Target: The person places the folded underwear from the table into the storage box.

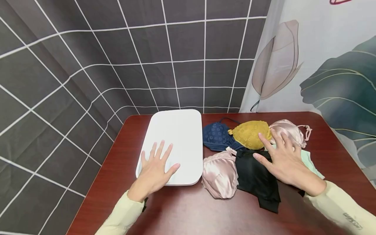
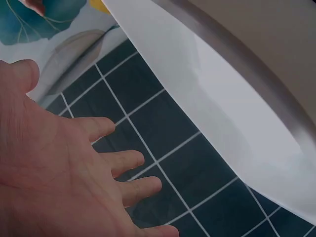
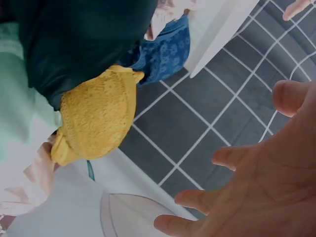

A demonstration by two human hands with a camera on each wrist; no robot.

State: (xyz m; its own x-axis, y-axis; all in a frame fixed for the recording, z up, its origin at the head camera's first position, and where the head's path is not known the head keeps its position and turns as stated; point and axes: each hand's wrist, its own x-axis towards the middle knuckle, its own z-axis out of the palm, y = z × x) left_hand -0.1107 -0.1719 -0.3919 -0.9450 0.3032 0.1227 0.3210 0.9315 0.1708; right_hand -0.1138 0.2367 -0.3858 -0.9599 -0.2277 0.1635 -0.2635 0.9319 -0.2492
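Note:
My left hand (image 1: 155, 171) has its fingers spread above the lower left part of a white rounded panel, perhaps a lid (image 1: 177, 140). The left wrist view shows a gap between that palm and the white panel's edge (image 2: 207, 89). With straight, spread fingers, my right hand (image 1: 285, 160) hovers over several bras and garments, holding none. Around it lie a yellow bra (image 1: 252, 133), a navy bra (image 1: 215, 135), a pink satin bra (image 1: 221, 173), another pink satin one (image 1: 289, 130) and a black garment (image 1: 255, 176). A mint-green garment (image 1: 309, 163) is partly hidden under the right hand.
All of it lies on a reddish-brown table (image 1: 182, 209). A dark curtain with white grid lines (image 1: 188, 75) hangs behind and to the left. On the right hangs a white cloth with printed leaves (image 1: 343, 88).

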